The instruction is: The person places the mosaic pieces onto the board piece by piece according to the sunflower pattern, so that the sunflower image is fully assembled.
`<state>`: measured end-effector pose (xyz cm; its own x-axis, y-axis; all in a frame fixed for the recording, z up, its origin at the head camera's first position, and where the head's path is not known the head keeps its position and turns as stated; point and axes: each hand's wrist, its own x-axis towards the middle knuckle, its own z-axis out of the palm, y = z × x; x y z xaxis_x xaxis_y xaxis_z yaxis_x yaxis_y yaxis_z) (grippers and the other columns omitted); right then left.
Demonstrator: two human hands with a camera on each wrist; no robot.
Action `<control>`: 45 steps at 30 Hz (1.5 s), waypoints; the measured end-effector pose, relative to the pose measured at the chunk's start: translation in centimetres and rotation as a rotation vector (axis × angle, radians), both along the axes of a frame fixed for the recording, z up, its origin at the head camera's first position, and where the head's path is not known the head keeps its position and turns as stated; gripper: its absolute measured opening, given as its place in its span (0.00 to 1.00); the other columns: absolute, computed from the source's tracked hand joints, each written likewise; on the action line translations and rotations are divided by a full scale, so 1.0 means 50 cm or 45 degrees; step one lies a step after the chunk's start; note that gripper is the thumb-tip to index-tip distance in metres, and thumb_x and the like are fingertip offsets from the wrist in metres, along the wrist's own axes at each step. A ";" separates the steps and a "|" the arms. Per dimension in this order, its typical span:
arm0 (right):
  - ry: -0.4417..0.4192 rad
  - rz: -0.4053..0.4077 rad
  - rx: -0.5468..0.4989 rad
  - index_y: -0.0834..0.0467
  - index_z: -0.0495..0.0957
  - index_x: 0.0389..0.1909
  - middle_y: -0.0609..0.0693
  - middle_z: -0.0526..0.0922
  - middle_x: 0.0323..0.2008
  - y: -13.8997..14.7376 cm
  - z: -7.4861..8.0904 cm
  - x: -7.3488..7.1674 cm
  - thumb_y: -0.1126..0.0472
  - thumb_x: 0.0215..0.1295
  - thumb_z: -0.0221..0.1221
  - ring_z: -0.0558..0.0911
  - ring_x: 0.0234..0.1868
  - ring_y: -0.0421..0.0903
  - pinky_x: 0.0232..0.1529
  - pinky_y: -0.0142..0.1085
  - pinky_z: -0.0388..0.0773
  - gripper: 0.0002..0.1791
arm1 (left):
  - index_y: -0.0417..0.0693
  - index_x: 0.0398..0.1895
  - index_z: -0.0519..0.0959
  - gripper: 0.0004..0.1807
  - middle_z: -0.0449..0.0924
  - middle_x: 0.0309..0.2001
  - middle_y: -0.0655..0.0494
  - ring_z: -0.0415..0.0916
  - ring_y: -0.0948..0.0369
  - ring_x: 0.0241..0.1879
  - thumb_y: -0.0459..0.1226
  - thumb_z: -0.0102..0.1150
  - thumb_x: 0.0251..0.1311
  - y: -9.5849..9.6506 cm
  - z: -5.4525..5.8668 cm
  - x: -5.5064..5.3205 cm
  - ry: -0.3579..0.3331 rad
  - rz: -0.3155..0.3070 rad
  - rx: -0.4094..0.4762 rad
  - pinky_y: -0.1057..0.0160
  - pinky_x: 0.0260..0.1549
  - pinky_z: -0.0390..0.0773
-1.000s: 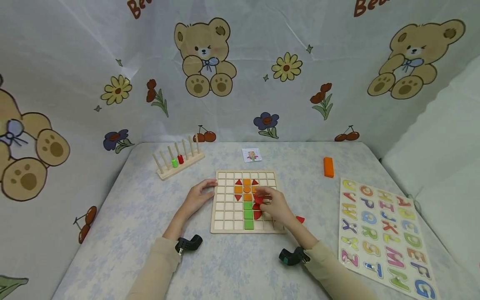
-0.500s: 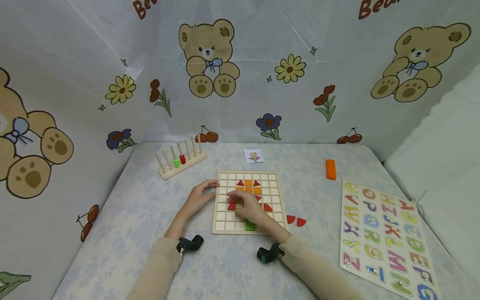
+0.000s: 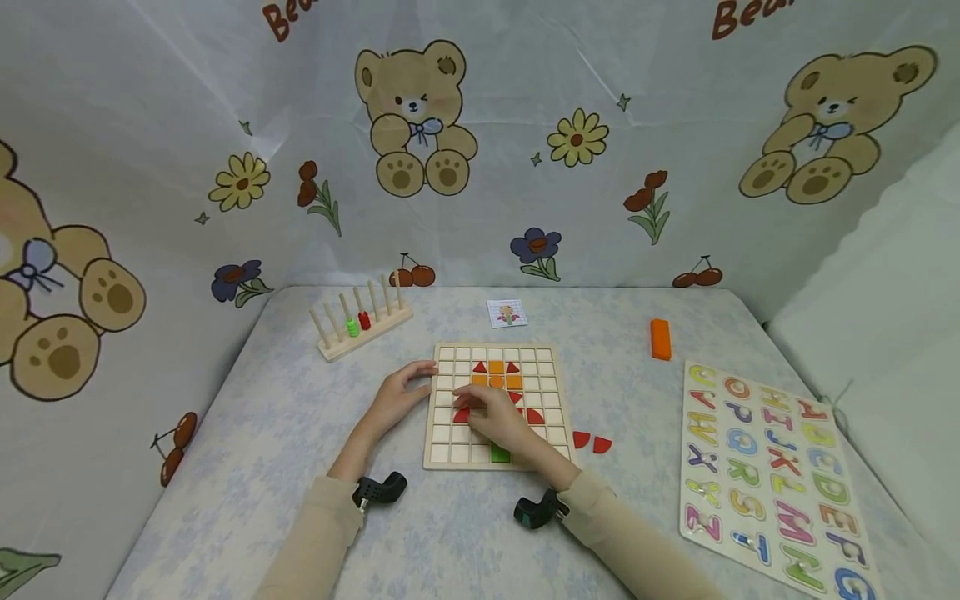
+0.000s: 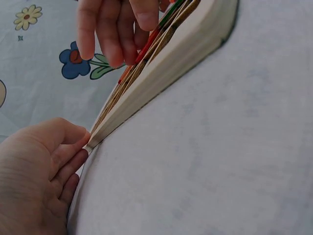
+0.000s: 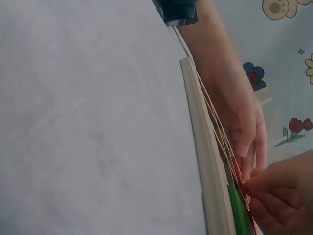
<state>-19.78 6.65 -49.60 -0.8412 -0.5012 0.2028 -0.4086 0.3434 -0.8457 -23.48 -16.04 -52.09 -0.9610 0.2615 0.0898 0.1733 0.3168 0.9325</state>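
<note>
My left hand (image 3: 395, 402) rests against the left side of a wooden grid board (image 3: 442, 452), thumb at the rim, as the left wrist view shows. My right hand (image 3: 501, 421) is over the board's lower middle. Its thumb and forefinger pinch a red quarter-circle tile (image 3: 461, 416) left of the green column. Beneath that hand shows one green square tile (image 3: 500, 454); the rest of the column is hidden. Higher on the board are orange tiles (image 3: 497, 367) flanked by red triangle tiles (image 3: 513, 367). Another red quarter-circle sits to the right.
Two loose red tiles (image 3: 602, 445) lie right of the board. A pattern card (image 3: 507, 313) is behind it, with a peg rack (image 3: 367, 333) at back left. Rightward are an orange block (image 3: 661, 339) and an alphabet board (image 3: 690, 492). A bear-print cloth stands behind.
My right hand has moved left across the board, uncovering red tiles on the right side and beyond the rim. It has barely shifted over the last half second. My left hand stays put.
</note>
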 end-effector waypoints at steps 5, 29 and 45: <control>0.000 -0.098 -0.014 0.70 0.77 0.56 0.63 0.85 0.48 0.048 0.008 0.022 0.77 0.63 0.57 0.84 0.50 0.58 0.51 0.42 0.82 0.20 | 0.42 0.66 0.73 0.24 0.79 0.60 0.44 0.69 0.47 0.67 0.32 0.59 0.67 0.002 -0.002 0.000 -0.004 -0.006 0.002 0.42 0.70 0.62; 0.035 -0.434 0.225 0.68 0.79 0.52 0.59 0.86 0.43 0.307 -0.004 0.101 0.73 0.54 0.69 0.83 0.42 0.54 0.42 0.34 0.81 0.22 | 0.42 0.66 0.73 0.24 0.80 0.59 0.44 0.70 0.47 0.67 0.33 0.59 0.67 -0.002 -0.006 -0.002 0.033 0.014 -0.038 0.43 0.69 0.64; 0.071 -0.583 0.236 0.69 0.80 0.51 0.59 0.85 0.39 0.308 -0.016 0.092 0.77 0.53 0.66 0.80 0.35 0.49 0.34 0.29 0.81 0.21 | 0.43 0.66 0.73 0.24 0.79 0.60 0.44 0.69 0.48 0.68 0.34 0.59 0.67 -0.001 -0.002 0.002 0.007 0.010 -0.015 0.43 0.70 0.62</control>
<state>-15.16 22.07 -50.43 -0.9737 -0.1151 0.1964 -0.2238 0.6408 -0.7343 -23.38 -16.09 -52.17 -0.9626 0.2546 0.0921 0.1759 0.3292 0.9277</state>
